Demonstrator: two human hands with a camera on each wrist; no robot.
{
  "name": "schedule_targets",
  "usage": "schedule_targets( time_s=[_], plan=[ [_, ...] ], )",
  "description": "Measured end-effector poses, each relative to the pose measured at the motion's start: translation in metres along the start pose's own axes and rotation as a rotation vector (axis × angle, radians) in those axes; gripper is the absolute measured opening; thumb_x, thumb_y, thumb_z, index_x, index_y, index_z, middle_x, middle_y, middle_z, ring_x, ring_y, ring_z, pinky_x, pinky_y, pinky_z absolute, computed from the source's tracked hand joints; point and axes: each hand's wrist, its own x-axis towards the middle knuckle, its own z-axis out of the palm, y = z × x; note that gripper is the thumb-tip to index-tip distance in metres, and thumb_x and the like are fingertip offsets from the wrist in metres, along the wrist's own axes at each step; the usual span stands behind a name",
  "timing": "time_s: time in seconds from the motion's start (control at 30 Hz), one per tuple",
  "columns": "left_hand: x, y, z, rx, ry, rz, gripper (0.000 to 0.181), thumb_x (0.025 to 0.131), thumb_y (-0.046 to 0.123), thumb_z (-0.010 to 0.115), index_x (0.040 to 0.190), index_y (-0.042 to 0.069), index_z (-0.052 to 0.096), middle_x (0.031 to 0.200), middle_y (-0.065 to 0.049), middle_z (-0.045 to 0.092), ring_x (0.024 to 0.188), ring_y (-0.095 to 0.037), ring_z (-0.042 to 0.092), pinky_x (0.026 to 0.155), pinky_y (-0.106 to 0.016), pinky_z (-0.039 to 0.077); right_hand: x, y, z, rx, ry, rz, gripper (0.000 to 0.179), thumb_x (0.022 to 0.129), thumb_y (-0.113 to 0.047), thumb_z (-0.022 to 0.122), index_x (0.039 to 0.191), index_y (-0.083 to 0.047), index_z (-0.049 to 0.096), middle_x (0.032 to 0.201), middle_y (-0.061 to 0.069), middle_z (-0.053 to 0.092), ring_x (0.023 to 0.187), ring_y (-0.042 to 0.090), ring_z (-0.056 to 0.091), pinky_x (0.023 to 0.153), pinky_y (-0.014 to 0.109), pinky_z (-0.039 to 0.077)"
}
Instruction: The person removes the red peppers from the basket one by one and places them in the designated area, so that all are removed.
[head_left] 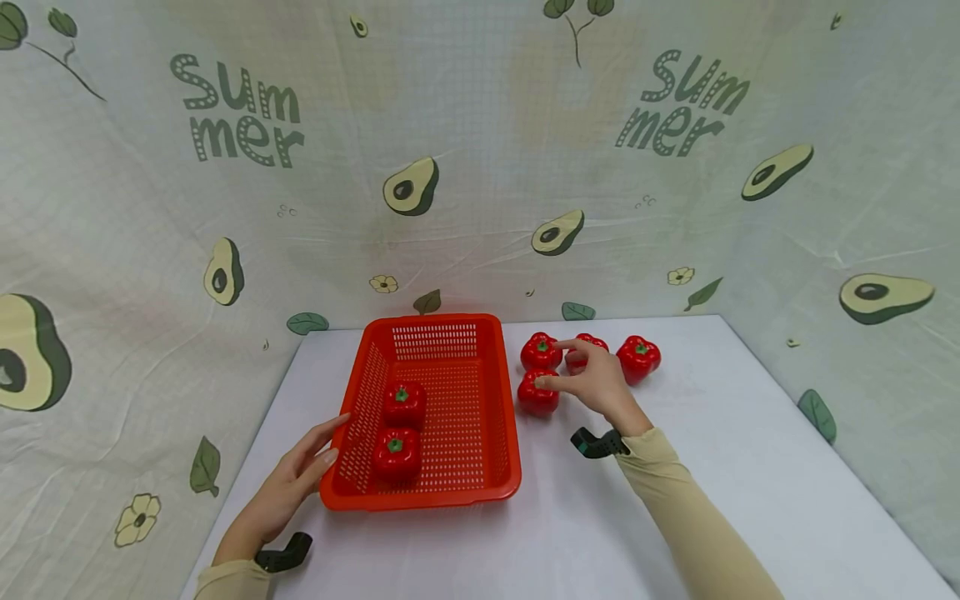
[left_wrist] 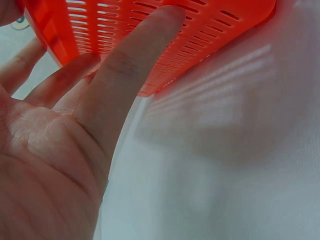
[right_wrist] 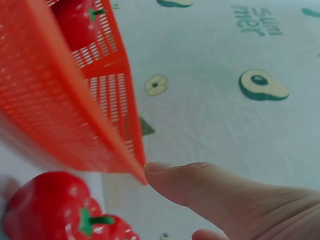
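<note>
My left hand (head_left: pixel 283 485) touches the left side of a red plastic basket (head_left: pixel 512 454), its fingers and thumb fairly straight against the slotted wall in the left wrist view. Two red bell peppers, one farther (head_left: pixel 405 407) and one nearer (head_left: pixel 396 457), stand inside the basket at the left. Right of the basket, my right hand (head_left: pixel 602 385) reaches over more peppers with thumb and forefinger spread apart. The thumb tip overlaps the nearest pepper (head_left: pixel 536 398), and the forefinger tip is at the pepper behind it (head_left: pixel 540 353). Another pepper (head_left: pixel 576 362) is partly hidden by this hand.
One more red pepper (head_left: pixel 639 358) stands on the white table (head_left: pixel 720 467) just right of my right hand. Behind and beside the table hangs a pale cloth (head_left: pixel 480 150) printed with avocados, leaves and lettering. Dark straps sit on both wrists.
</note>
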Motion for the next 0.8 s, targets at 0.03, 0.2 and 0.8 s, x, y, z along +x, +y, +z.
schedule_targets(
  time_s=[0.03,0.2,0.8],
  plan=[
    [0.0,0.0,0.0,0.0,0.007,-0.009,0.051,0.107,0.021,0.046,0.156,0.03,0.032,0.162,-0.006,0.022,0.124,-0.021,0.058,0.087,-0.04,0.056,0.0,-0.004,-0.001,-0.013,0.003,-0.014,0.069,0.073,-0.043,0.087,0.132,-0.016,0.062,0.122,0.016,0.062,0.112,0.035,0.056,0.076,0.045,0.059],
    [0.001,0.001,0.001,0.01,0.027,-0.033,0.051,0.107,0.023,0.048,0.155,0.032,0.033,0.161,-0.003,0.024,0.124,-0.021,0.058,0.087,-0.04,0.056,0.004,-0.025,-0.003,0.042,-0.016,-0.067,0.07,0.075,-0.044,0.086,0.134,-0.019,0.06,0.126,0.012,0.061,0.107,0.034,0.059,0.072,0.041,0.059],
    [-0.001,0.001,0.001,0.041,0.015,0.005,0.051,0.107,0.022,0.047,0.156,0.028,0.032,0.162,-0.008,0.022,0.127,-0.026,0.055,0.087,-0.039,0.057,0.02,-0.058,0.027,0.3,-0.142,-0.275,0.062,0.079,-0.038,0.085,0.135,-0.029,0.059,0.129,0.005,0.06,0.116,0.037,0.057,0.078,0.043,0.059]
  ],
)
